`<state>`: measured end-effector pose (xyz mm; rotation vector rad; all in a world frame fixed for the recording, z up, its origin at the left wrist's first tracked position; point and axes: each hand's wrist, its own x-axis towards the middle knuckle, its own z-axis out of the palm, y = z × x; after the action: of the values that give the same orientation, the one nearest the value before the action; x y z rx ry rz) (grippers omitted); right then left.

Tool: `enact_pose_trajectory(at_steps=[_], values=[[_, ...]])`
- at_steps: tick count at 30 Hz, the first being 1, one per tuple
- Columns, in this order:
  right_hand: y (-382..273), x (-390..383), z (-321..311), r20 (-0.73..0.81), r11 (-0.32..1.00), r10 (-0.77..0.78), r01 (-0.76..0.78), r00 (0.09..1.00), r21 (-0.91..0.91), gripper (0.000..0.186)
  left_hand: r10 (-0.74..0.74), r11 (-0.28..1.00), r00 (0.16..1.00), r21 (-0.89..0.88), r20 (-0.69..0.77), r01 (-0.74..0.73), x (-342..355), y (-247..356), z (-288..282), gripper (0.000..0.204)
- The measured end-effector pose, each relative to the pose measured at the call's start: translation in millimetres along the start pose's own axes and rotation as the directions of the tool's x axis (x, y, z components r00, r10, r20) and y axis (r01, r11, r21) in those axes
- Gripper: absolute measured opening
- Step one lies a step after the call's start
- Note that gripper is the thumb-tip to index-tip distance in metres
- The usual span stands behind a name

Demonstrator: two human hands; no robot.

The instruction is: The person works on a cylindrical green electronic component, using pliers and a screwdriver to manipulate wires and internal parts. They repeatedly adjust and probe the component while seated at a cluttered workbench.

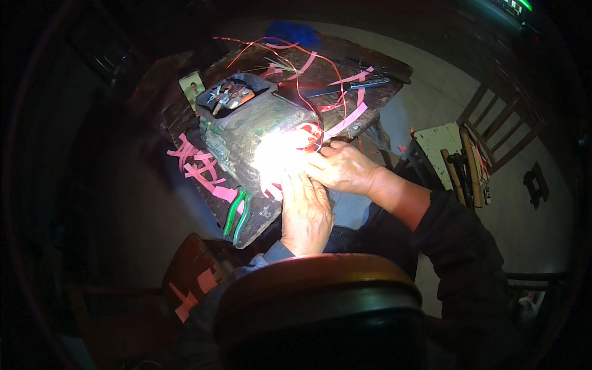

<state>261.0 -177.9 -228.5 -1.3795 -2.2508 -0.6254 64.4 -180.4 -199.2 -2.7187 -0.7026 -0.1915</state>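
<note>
Both hands meet over the front of a worn, stone-like block (pixel 237 139), where glare bleaches out the fingertips. My left hand (pixel 306 213) reaches forward, back up, its fingers pressed together over the work. Coming in from the right, my right hand (pixel 345 168) has its fingers bent and closed beside the left fingers. What they hold is lost in the bright light. Just beyond them, a curled bundle of red strips (pixel 310 137) shows at the edge of the glare. More pink-red strip (pixel 271 186) pokes out left of my left hand.
Green-handled pliers (pixel 235 214) lie at the table's near corner. Pink strips (pixel 198 163) litter its left side. A tray of small tools (pixel 231 97), a phone (pixel 192 88), red wire (pixel 300 86) and a knife (pixel 348 88) sit farther back. A chair (pixel 439 145) stands right.
</note>
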Motion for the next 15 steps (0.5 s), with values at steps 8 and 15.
enact_pose_trajectory(at_steps=[8,15], values=[[10.7,3.8,12.4,-0.082,0.995,-0.056,0.063,0.995,0.082,0.038,-0.029,0.960,0.987,-0.281,-0.160,-0.018,-1.8,-13.9,19.2,0.081],[-2.5,-0.2,9.4,-0.134,0.999,0.011,-0.005,0.991,0.048,0.018,-0.027,0.996,0.981,-0.084,-0.190,0.011,0.8,-6.6,24.0,0.082]])
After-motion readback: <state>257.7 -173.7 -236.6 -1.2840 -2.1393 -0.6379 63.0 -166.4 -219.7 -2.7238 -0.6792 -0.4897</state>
